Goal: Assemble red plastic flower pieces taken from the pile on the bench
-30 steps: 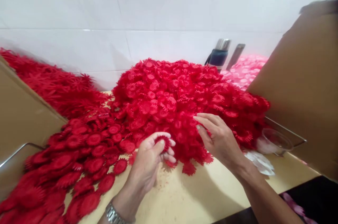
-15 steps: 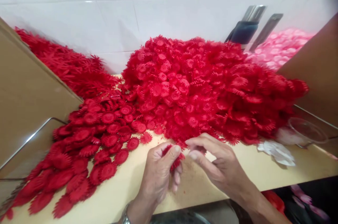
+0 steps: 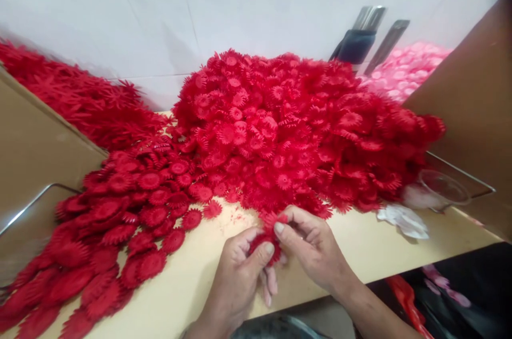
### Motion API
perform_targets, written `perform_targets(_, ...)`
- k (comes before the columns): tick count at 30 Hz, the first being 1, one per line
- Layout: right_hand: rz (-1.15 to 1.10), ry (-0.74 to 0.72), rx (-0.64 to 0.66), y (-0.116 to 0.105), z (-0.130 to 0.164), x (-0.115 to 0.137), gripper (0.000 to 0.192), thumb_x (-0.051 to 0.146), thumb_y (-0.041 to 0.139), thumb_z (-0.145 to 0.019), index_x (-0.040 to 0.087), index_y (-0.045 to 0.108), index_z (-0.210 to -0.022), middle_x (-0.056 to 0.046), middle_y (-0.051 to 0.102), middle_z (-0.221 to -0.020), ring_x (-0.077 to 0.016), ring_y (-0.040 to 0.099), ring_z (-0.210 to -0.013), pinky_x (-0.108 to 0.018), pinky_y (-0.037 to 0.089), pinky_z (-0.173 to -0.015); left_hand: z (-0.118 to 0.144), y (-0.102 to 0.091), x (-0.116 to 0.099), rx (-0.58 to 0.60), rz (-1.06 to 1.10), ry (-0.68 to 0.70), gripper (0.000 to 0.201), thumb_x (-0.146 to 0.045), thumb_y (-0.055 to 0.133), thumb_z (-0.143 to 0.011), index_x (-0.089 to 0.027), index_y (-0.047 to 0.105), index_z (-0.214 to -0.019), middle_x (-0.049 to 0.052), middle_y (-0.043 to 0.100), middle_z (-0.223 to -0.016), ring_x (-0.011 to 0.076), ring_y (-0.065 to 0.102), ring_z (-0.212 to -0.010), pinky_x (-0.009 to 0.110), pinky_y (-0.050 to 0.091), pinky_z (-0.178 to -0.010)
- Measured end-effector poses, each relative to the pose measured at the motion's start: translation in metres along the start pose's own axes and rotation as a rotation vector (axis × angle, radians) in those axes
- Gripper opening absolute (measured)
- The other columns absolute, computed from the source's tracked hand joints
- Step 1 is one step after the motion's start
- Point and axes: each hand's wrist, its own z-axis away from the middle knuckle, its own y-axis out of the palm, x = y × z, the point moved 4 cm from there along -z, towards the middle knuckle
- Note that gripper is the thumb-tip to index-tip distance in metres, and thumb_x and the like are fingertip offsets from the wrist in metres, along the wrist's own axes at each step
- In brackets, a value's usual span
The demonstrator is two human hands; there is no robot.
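Observation:
My left hand (image 3: pixel 246 269) is closed round some red fringed flower pieces (image 3: pixel 273 255), thumb pressed on top. Just beside it, my right hand (image 3: pixel 314 245) pinches the edge of another red flower piece (image 3: pixel 271 220) between thumb and index finger. The two hands almost meet, with that piece against the ones in the left hand. Beyond them rises a big heap of loose red flower pieces (image 3: pixel 260 142). Neater stacked red discs with toothed edges (image 3: pixel 106 253) spread over the table to the left.
Cardboard panels (image 3: pixel 36 142) flank the table (image 3: pixel 180 285). Star-shaped red pieces (image 3: pixel 72 94) lie behind the left panel. Pink petals (image 3: pixel 412 70), a dark-bodied bottle (image 3: pixel 358 40) and a metal strip (image 3: pixel 387 46) are at back right. A crumpled tissue (image 3: pixel 403 220) lies near a clear cup (image 3: pixel 444 188).
My right hand has moved in toward the left hand and now pinches a red flower piece against those held there. The whole view has shifted slightly to the right.

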Motion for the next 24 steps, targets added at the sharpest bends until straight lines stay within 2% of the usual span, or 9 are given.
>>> perform_targets(2, -0.065, -0.009, -0.062, -0.001, 0.000, -0.002, 0.023, 0.037, 0.049, -0.085, 0.017, 0.051, -0.074, 0.004, 0.049, -0.057, -0.0088, 0.047, -0.048, -0.021, 0.040, -0.047, 0.002, -0.002, 0.000, -0.031, -0.018, 0.002, 0.022, -0.034, 0.064, -0.071, -0.013, 0.057, -0.074, 0.001, 0.061, -0.059, 0.0043, 0.043, -0.028, 0.013, 0.029, -0.025)
perform_targets(5, 0.005, -0.128, -0.270, -0.018, -0.005, 0.008, 0.023, 0.037, 0.048, -0.086, 0.018, 0.050, -0.073, 0.003, 0.048, -0.060, -0.0088, 0.046, -0.052, -0.020, 0.039, -0.049, 0.005, -0.005, 0.002, -0.078, -0.035, -0.013, 0.022, -0.034, 0.063, -0.070, -0.014, 0.057, -0.067, 0.001, 0.059, -0.050, 0.0028, 0.038, -0.024, 0.012, 0.022, -0.024)
perform_targets(9, 0.508, -0.348, -0.415, -0.049, -0.025, 0.035, 0.023, 0.030, 0.042, -0.088, 0.018, 0.054, -0.072, 0.000, 0.049, -0.061, -0.0123, 0.047, -0.056, -0.024, 0.042, -0.054, 0.005, -0.006, 0.001, -0.110, -0.004, -0.020, 0.031, -0.041, 0.066, -0.067, -0.015, 0.052, -0.059, -0.002, 0.052, -0.042, 0.0008, 0.032, -0.022, 0.012, 0.017, -0.026)
perform_targets(12, 0.920, -0.506, -0.564, -0.071, -0.039, 0.049, 0.021, 0.025, 0.044, -0.086, 0.015, 0.060, -0.093, -0.009, 0.059, -0.083, -0.0202, 0.056, -0.078, -0.035, 0.046, -0.074, 0.003, -0.006, -0.002, -0.144, 0.007, -0.015, 0.037, -0.046, 0.069, -0.063, -0.016, 0.047, -0.056, -0.005, 0.047, -0.038, -0.0002, 0.026, -0.023, 0.012, 0.014, -0.026)
perform_targets(15, 1.015, -0.566, -0.662, -0.077, -0.038, 0.053, 0.030, 0.023, 0.047, -0.085, 0.013, 0.056, -0.111, -0.014, 0.057, -0.103, -0.0241, 0.054, -0.096, -0.040, 0.043, -0.086, 0.000, -0.008, -0.004, -0.189, -0.008, -0.014, 0.042, -0.051, 0.070, -0.060, -0.017, 0.045, -0.056, -0.007, 0.042, -0.036, 0.0006, 0.024, -0.026, 0.012, 0.015, -0.027)
perform_targets(17, 0.898, -0.556, -0.587, -0.067, -0.029, 0.053, 0.023, 0.022, 0.048, -0.085, 0.015, 0.060, -0.103, -0.011, 0.059, -0.095, -0.0208, 0.055, -0.090, -0.035, 0.045, -0.081, -0.002, -0.008, -0.006, -0.202, -0.049, 0.004, 0.045, -0.054, 0.069, -0.060, -0.017, 0.044, -0.054, -0.008, 0.039, -0.036, 0.0016, 0.026, -0.028, 0.013, 0.016, -0.028)
perform_targets(20, 0.617, -0.385, -0.208, -0.035, -0.017, 0.047, 0.008, 0.025, 0.058, -0.080, 0.019, 0.061, -0.084, -0.002, 0.058, -0.077, -0.0143, 0.055, -0.072, -0.025, 0.045, -0.065, -0.006, -0.006, -0.009, -0.236, -0.133, 0.048, 0.049, -0.059, 0.066, -0.060, -0.016, 0.044, -0.052, -0.007, 0.037, -0.036, 0.0027, 0.028, -0.030, 0.014, 0.016, -0.029)
perform_targets(22, 0.433, -0.243, 0.028, -0.016, -0.011, 0.040, 0.009, 0.026, 0.064, -0.076, 0.019, 0.059, -0.074, 0.002, 0.055, -0.069, -0.0109, 0.052, -0.063, -0.021, 0.041, -0.056, -0.007, -0.003, -0.010, -0.252, -0.155, 0.059, 0.051, -0.063, 0.063, -0.060, -0.016, 0.044, -0.050, -0.007, 0.036, -0.036, 0.0033, 0.029, -0.031, 0.015, 0.016, -0.030)
perform_targets(24, 0.304, -0.174, 0.130, -0.007, -0.008, 0.034, 0.014, 0.026, 0.063, -0.076, 0.018, 0.056, -0.068, 0.003, 0.052, -0.066, -0.0093, 0.048, -0.060, -0.020, 0.038, -0.054, -0.008, 0.000, -0.009, -0.240, -0.144, 0.047, 0.054, -0.066, 0.057, -0.063, -0.016, 0.043, -0.048, -0.006, 0.036, -0.035, 0.0035, 0.028, -0.030, 0.016, 0.016, -0.030)
